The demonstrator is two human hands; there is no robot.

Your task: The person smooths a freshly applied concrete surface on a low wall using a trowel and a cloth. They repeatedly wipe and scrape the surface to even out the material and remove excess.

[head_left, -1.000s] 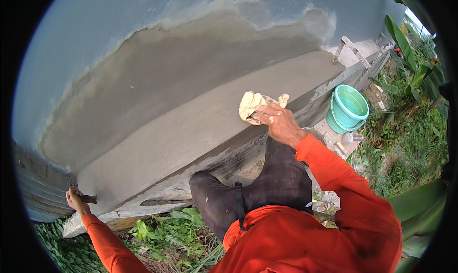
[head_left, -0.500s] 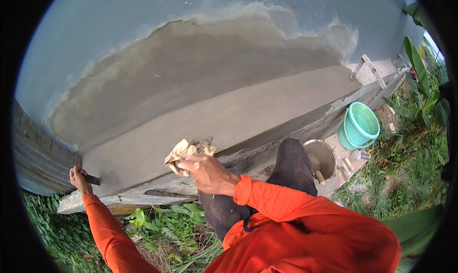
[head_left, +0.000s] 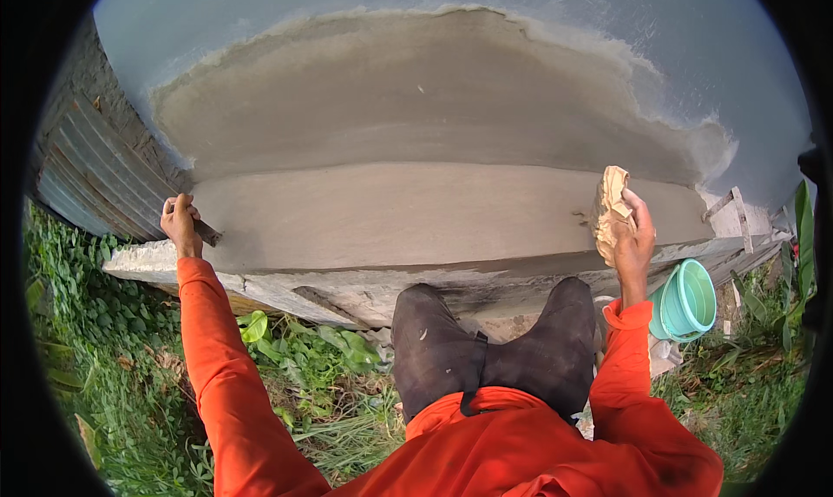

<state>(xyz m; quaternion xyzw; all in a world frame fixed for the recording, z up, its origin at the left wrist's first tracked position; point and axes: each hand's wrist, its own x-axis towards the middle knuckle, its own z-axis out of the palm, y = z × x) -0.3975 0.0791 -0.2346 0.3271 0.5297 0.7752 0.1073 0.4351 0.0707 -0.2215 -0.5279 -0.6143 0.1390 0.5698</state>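
My left hand (head_left: 181,226) is closed at the left end of a smooth, damp cement ledge (head_left: 416,215). It grips a trowel, whose dark, narrow-looking blade (head_left: 208,233) lies against the ledge; the fingers hide the handle. Over the ledge's right part, my right hand (head_left: 633,241) clutches a crumpled tan sheet (head_left: 611,204), paper or cloth, with grey cement on its left side. A small dark smear of cement (head_left: 580,218) shows on the ledge just left of the sheet. Behind the ledge, a grey-brown plastered patch (head_left: 416,89) covers the lower wall.
A turquoise bucket (head_left: 685,302) stands below the ledge at right. A whitish frame-like piece (head_left: 740,215) leans near the ledge's right end. Corrugated metal sheeting (head_left: 104,171) borders the left end. Green plants (head_left: 304,349) grow below the ledge's front edge.
My right hand has swung far right along the ledge with the crumpled sheet. The left hand keeps the trowel at the left end. The view has turned and shifted.
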